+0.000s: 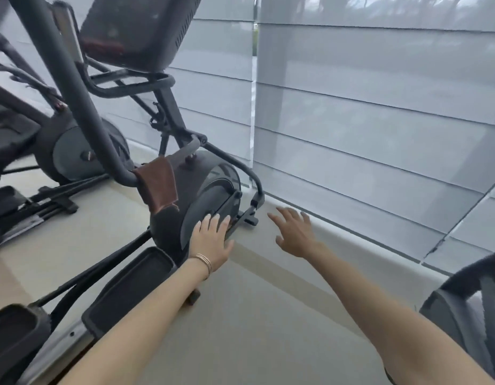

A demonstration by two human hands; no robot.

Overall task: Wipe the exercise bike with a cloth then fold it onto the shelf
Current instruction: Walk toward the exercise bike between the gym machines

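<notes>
Item: bike, dark frame, left half of frame; flywheel housing at centre, console at top, pedals at lower left. A second machine stands behind it at far left.

Item: cloth, brown, draped over the frame tube at centre, just left of the housing. Long axis runs roughly top to bottom of the frame, tilted slightly; the free end hangs down and points to the floor, lower corner curled.

Item: left hand, flat and spread, fingers resting on the lower housing; grasps nothing. Bracelets at the wrist.

Item: right hand, spread and empty, hovering over the floor near the window ledge, clear of the bike.

Item: blinds, grey, right half of frame.

Shelf: not in view.

Step in hand, as judged: taking up the cloth; neither hand has it. Best done by lifting it off the tube from the top fold so it comes free in one piece, then bunching it flat in the palm and wiping the housing in overlapping passes, the other hand bracing.
</notes>
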